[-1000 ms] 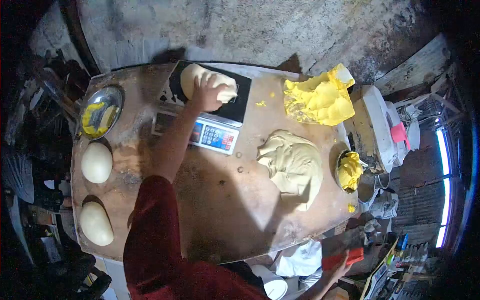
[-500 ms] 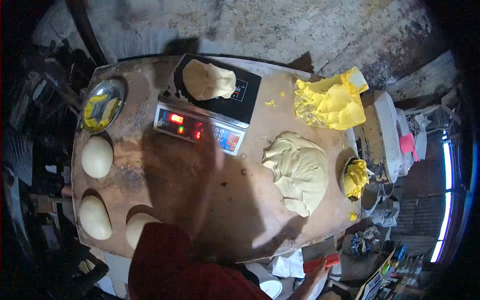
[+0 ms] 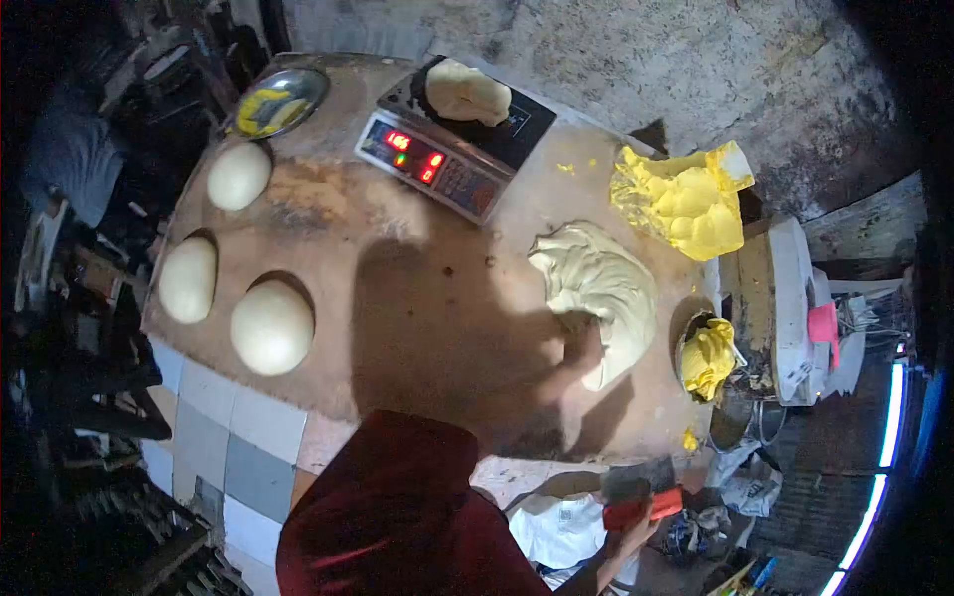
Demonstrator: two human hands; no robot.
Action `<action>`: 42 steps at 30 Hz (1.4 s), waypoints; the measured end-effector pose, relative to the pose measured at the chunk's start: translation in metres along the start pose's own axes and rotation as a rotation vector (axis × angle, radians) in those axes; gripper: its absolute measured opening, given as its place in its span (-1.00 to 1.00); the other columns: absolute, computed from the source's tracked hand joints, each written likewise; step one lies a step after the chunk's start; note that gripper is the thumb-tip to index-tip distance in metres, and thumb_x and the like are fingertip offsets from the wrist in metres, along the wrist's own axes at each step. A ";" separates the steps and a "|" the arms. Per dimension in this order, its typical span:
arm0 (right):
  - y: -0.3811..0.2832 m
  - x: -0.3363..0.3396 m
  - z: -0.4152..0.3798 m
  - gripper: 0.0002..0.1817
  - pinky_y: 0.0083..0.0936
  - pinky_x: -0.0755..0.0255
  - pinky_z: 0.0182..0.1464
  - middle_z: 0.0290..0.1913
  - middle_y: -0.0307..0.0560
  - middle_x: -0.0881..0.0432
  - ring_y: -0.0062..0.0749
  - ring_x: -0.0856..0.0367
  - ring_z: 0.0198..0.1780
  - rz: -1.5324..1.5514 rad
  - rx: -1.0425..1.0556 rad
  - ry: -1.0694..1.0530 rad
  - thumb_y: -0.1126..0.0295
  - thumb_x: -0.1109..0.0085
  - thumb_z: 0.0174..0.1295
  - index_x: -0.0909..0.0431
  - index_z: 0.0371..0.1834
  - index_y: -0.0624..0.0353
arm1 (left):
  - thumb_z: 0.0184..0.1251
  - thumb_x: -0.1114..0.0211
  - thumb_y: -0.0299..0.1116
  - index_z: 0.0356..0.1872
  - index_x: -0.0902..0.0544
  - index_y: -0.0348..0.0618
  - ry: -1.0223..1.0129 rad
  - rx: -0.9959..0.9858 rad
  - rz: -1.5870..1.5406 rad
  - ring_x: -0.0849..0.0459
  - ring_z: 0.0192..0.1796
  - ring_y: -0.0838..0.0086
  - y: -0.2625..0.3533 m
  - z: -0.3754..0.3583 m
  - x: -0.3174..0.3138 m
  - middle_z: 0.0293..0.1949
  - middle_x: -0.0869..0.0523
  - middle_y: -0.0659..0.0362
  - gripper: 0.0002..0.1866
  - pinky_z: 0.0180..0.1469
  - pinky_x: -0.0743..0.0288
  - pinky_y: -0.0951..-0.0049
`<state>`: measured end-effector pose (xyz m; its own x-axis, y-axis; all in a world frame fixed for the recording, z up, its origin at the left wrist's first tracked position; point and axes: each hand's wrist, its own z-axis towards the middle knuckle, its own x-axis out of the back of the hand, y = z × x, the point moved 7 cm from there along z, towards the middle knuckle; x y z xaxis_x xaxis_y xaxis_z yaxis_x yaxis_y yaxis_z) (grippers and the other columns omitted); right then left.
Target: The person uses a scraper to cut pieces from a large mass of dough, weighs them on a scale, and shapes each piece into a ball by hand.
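Observation:
My left hand (image 3: 584, 348) is dim and blurred in shadow, touching the near left side of a large folded dough mass (image 3: 611, 293); its fingers cannot be made out. My right hand (image 3: 636, 534), low at the right beyond the table's near edge, is closed on the red handle of a dough scraper (image 3: 641, 509), whose grey blade points upward. At the far side a piece of dough (image 3: 467, 94) rests on the black platform of a digital scale (image 3: 429, 164) with lit red digits. Several smooth round dough balls (image 3: 271, 328) sit on the left of the wooden table (image 3: 427, 328).
A block of yellow fat (image 3: 686, 204) lies in its opened wrapper at the far right. Near the right edge stands a bowl of yellow fat (image 3: 708, 360). A metal dish (image 3: 281, 102) with yellow smears is at the far left. White sacks (image 3: 556, 526) lie below the near edge.
My left hand has moved from near the scale, rightward to the large dough. The scraper's blade has come into clearer view. The camera view has shifted, showing more of the tiled floor.

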<state>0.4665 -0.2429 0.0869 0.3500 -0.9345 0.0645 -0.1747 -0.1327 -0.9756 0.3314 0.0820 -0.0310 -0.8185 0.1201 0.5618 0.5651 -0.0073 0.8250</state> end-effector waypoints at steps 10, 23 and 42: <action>0.011 -0.146 -0.009 -0.68 -0.40 -0.42 -0.41 -0.45 -0.08 -0.54 -0.40 -0.51 -0.47 -0.692 0.753 -0.758 0.29 -0.14 0.14 -0.42 -0.07 0.15 | 0.09 -0.22 -0.27 -0.26 -0.52 -0.36 -0.083 0.219 -0.214 -0.58 -0.36 0.18 -0.139 -0.122 0.058 -0.42 -0.59 -0.01 -0.68 -0.27 -0.45 0.29; 0.046 -0.477 -0.029 -0.69 -0.26 -0.47 -0.22 -0.40 0.14 -0.60 -0.06 -0.61 -0.36 -1.116 0.718 -0.912 0.35 -0.04 0.14 -0.46 -0.07 0.26 | 0.23 -0.14 -0.34 0.16 -0.26 -0.18 0.383 0.363 -1.534 -0.50 -0.02 0.33 -0.183 -0.038 0.175 -0.04 -0.48 0.11 -0.52 -0.15 -0.51 0.40; -0.040 -0.219 0.047 -0.71 -0.66 -0.30 -0.45 -0.38 -0.28 -0.44 -0.65 -0.38 -0.45 -0.193 0.302 -0.243 0.40 -0.19 0.12 -0.36 -0.12 0.17 | 0.24 -0.06 -0.06 -0.12 -0.54 -0.26 0.592 -0.313 -0.605 -0.49 -0.04 0.09 -0.058 0.221 0.374 -0.19 -0.57 -0.09 -0.57 0.12 -0.23 0.23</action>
<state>0.4399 -0.0172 0.1020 0.5630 -0.7921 0.2358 0.1796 -0.1613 -0.9704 0.0153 0.3471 0.1174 -0.9348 -0.3394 -0.1049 0.0380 -0.3891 0.9204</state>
